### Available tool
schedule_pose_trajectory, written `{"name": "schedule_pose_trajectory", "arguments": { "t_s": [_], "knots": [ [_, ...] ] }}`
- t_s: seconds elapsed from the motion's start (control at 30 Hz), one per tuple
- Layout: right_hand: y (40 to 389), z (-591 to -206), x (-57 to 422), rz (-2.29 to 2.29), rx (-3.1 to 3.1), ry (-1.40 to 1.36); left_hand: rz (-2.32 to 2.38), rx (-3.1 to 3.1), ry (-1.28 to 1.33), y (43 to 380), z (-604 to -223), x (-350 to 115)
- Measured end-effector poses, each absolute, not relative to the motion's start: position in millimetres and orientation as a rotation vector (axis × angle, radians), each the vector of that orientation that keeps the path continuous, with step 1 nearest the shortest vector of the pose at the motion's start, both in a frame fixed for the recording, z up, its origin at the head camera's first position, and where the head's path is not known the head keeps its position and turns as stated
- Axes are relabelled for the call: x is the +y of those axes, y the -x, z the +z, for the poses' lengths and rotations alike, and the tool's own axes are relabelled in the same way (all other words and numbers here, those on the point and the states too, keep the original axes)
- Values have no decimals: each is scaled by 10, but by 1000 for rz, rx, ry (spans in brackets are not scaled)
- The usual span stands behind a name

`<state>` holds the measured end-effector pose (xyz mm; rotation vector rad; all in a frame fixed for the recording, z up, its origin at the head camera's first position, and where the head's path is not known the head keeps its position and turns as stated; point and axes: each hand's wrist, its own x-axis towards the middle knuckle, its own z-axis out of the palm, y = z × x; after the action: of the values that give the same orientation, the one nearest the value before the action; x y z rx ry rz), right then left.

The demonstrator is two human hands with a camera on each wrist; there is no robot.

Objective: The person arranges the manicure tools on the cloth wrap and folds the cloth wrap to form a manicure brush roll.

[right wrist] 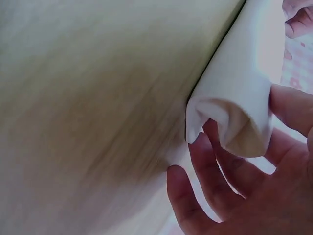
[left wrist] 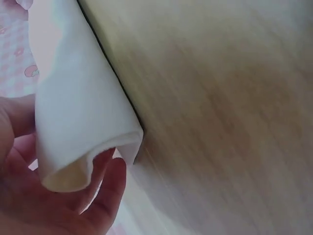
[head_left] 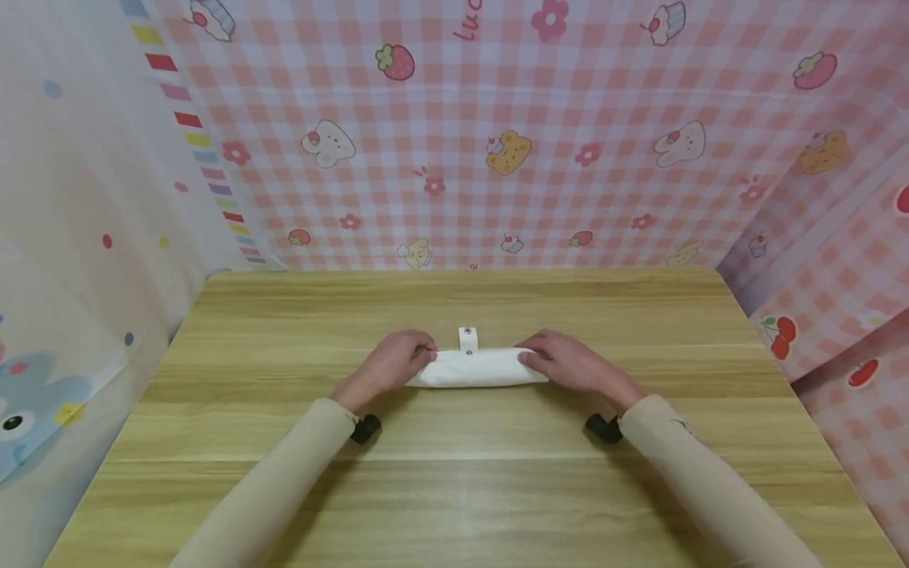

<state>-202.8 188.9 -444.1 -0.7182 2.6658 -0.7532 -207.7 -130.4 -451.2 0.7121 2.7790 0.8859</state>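
A white rolled-up soft sheet [head_left: 483, 369] lies crosswise on the wooden table. From its far edge sticks out a short white strap [head_left: 468, 339] with two metal snaps. My left hand [head_left: 394, 361] grips the left end of the roll, thumb on the near side and fingers around the end. My right hand [head_left: 568, 364] holds the right end likewise. In the left wrist view, the open end of the roll [left wrist: 83, 112] shows its folded layers between thumb and fingers. The right wrist view shows the other end curled in a loose spiral, with fingertips [right wrist: 182, 182] beneath it.
The wooden table [head_left: 461, 473] extends on all sides of the roll. Behind it hangs a pink checked curtain [head_left: 454, 102] with cartoon prints, and a pale patterned curtain [head_left: 85, 197] hangs at the left. A black wrist device [head_left: 365, 428] is on each wrist.
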Motion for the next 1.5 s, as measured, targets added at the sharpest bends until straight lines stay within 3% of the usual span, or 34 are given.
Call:
{"name": "schedule_pose_trajectory", "arguments": {
  "t_s": [0.37, 0.63, 0.7, 1.0, 1.5],
  "knots": [
    [2089, -4486, 1794, -770, 2617, 669, 868, 2800, -640, 2068, -4506, -1256],
    [2095, -4481, 1803, -798, 2586, 690, 616, 3052, -1283, 1889, -4505, -1137],
    [2102, -4483, 1816, -798, 2581, 702, 575, 3021, -1339, 1811, -4496, -1110],
    [2151, -4436, 1782, -781, 2563, 727, 456, 2973, -1367, 1681, -4572, -1101],
    [2358, -4352, 1270, -931, 2539, 686, 409, 3027, -1322, 1656, -4602, -1076]
  ]
}}
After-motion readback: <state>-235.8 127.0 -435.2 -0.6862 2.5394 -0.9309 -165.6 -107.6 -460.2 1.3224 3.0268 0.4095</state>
